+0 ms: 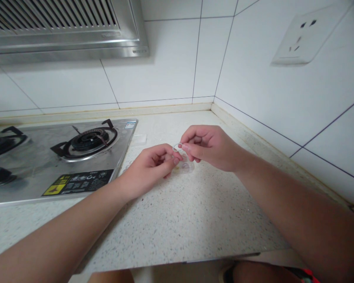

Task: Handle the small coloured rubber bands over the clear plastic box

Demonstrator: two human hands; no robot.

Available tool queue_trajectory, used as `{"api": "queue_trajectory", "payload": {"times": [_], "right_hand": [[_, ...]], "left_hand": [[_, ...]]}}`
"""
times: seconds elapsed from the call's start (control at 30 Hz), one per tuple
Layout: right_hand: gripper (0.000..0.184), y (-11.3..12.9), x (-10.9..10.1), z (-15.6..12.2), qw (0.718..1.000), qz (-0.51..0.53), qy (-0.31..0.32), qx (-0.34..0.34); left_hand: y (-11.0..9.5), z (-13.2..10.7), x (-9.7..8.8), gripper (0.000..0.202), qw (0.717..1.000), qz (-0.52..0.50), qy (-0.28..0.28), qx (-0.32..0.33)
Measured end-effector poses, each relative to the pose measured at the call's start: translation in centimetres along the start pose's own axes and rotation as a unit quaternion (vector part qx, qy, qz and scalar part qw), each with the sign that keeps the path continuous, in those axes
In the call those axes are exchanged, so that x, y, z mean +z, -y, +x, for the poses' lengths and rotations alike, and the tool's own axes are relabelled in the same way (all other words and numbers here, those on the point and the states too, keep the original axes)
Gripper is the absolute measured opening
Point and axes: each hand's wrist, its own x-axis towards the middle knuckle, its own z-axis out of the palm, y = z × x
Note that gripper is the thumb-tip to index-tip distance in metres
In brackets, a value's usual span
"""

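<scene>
Over the countertop, my right hand [211, 147] pinches a small, thin whitish ring [176, 147] between thumb and index finger. My left hand [153, 167] is just left of the ring, its thumb and fingers closed at the tips. Whether those fingertips hold part of the ring or something else is too small to tell. Below the fingers lies a clear plastic package [186, 168], partly hidden by both hands. Other small clear pieces by my left wrist are too faint to name.
A steel gas stove [44, 135] with burners occupies the left side of the speckled countertop [177, 220]. A small clear flat piece [139, 140] lies beside it. A range hood [67, 47] hangs above; a wall socket [301, 37] is on the right tiled wall.
</scene>
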Motion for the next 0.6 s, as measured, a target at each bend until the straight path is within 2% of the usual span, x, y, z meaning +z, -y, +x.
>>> {"api": "queue_trajectory", "payload": {"times": [0.2, 0.4, 0.6], "right_hand": [[0.012, -0.16, 0.15, -0.06, 0.999, -0.031, 0.009, 0.009], [0.015, 0.00, 0.15, -0.14, 0.998, -0.059, 0.019, 0.017], [0.011, 0.02, 0.14, -0.12, 0.998, -0.063, 0.022, 0.018]], "left_hand": [[0.01, 0.08, -0.13, 0.014, 0.999, -0.005, -0.030, 0.016], [-0.15, 0.10, -0.16, 0.015, 0.999, -0.001, -0.027, 0.026], [-0.17, 0.02, -0.28, 0.020, 0.999, -0.017, -0.025, 0.030]]}}
